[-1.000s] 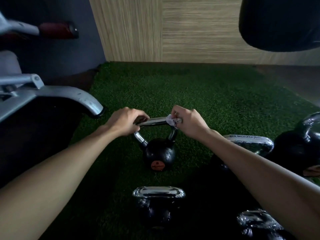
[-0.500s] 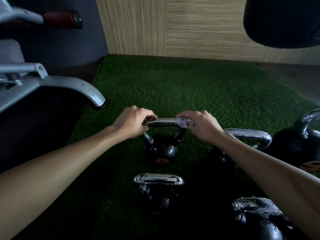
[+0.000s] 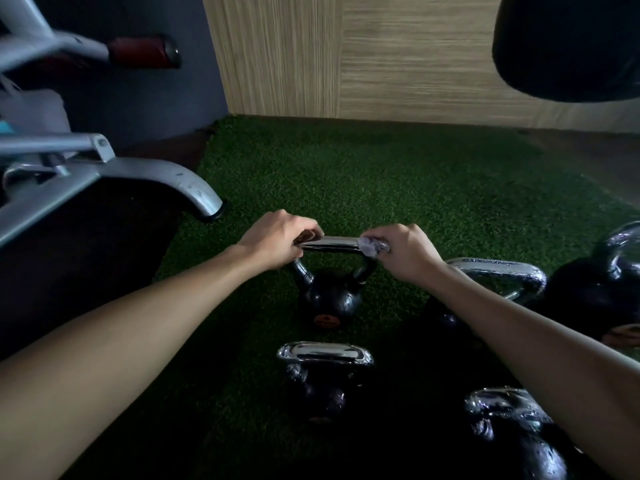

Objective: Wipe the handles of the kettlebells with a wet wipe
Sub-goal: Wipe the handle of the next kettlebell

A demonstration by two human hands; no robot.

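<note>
One small black kettlebell (image 3: pixel 329 303) upright on green turf (image 3: pixel 381 174), chrome handle (image 3: pixel 332 243) on top. Left hand (image 3: pixel 280 239) curled round handle's left end. Right hand (image 3: pixel 405 252) curled over right end, pinching crumpled wet wipe (image 3: pixel 372 245) against bar. Second kettlebell (image 3: pixel 322 379) nearer camera, third kettlebell (image 3: pixel 498 277) beneath right forearm, fourth kettlebell (image 3: pixel 512 431) bottom right, fifth kettlebell (image 3: pixel 609 282) at right edge. Grey machine leg (image 3: pixel 173 178) touches turf's left edge.

Dim indoor frame, heavy shadow low and left.
Brightest on wood wall (image 3: pixel 381 53) at top; turf (image 3: pixel 381 174) fades to black toward bottom centre. Specular glints on chrome handle (image 3: pixel 332 241). Motion smear on grey frame (image 3: pixel 52 39), upper left. Wide-angle bowing at edges.
</note>
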